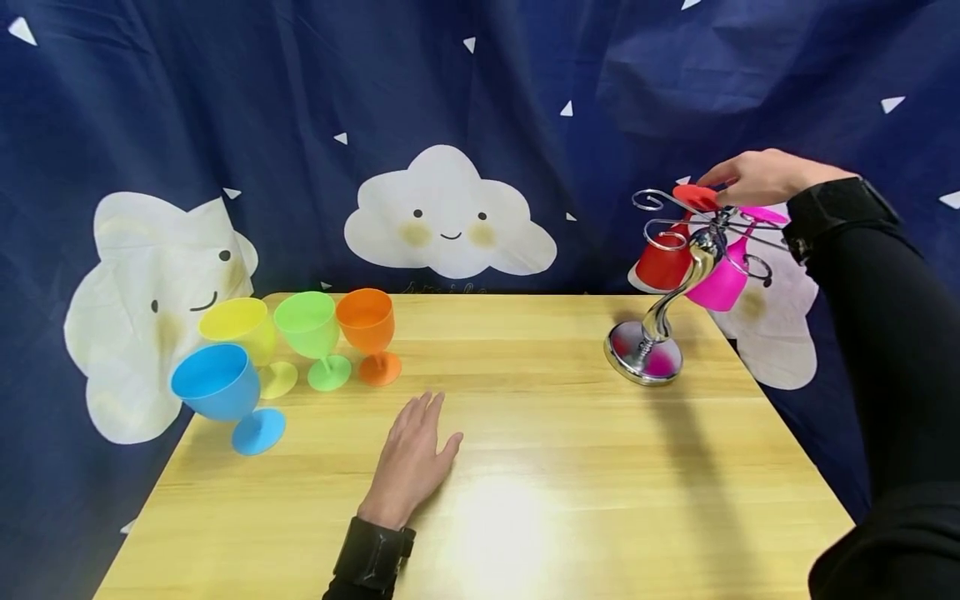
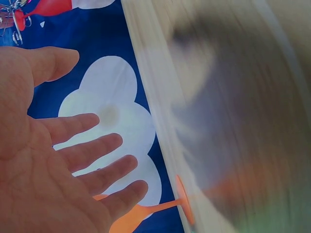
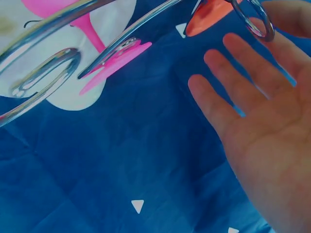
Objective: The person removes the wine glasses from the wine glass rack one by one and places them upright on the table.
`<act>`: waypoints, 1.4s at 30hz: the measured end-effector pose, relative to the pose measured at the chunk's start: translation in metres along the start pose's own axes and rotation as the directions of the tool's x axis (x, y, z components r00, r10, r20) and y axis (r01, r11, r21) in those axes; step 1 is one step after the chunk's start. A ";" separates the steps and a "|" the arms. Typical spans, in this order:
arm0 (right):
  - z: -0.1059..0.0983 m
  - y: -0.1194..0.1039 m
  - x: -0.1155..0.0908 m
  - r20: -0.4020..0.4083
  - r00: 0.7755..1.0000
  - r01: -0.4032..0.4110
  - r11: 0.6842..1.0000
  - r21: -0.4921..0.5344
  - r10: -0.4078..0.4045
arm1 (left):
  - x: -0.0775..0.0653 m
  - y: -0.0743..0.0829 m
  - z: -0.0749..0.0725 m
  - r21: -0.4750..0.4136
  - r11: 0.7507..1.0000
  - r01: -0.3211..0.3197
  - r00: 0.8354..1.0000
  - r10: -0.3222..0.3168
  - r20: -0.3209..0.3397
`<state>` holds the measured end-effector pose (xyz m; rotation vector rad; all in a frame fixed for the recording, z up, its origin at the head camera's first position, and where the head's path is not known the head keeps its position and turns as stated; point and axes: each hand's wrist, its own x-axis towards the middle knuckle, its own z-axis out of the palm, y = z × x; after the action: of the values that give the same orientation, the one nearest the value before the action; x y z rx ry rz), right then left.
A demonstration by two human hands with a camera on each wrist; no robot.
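Near the upper right, my right hand (image 1: pixel 772 177) is at the foot of an upside-down red goblet (image 1: pixel 663 265) hanging from a chrome glass rack (image 1: pixel 663 312). Its thumb and forefinger are right by the disc-shaped foot, and the other fingers extend loosely in the right wrist view. Beside it a pink goblet (image 1: pixel 722 279) also hangs upside down. My left hand (image 1: pixel 412 462) is over the middle of the table, fingers straight, thumb apart, holding nothing. Closest to it stands an orange goblet (image 1: pixel 366 321).
Upright at the table's left are a green goblet (image 1: pixel 307 323), a yellow goblet (image 1: pixel 251 329) and a blue goblet (image 1: pixel 217 387). The rack's curled wire arms stick out around its top. Behind the wooden table (image 1: pixel 525 375) hangs a dark blue cloth (image 1: pixel 300 83) with clouds.
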<state>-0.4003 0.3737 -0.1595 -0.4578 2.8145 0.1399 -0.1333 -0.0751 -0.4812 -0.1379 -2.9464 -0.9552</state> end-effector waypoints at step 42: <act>-0.004 -0.011 0.016 0.007 0.999 0.032 0.993 -0.116 -0.032 | -0.017 0.012 0.001 -0.092 0.996 -0.002 1.000 0.004 0.028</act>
<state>-0.4122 0.3585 -0.1611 -0.5274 2.8030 0.2983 -0.1152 -0.0660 -0.4767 -0.1604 -2.9274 -1.0978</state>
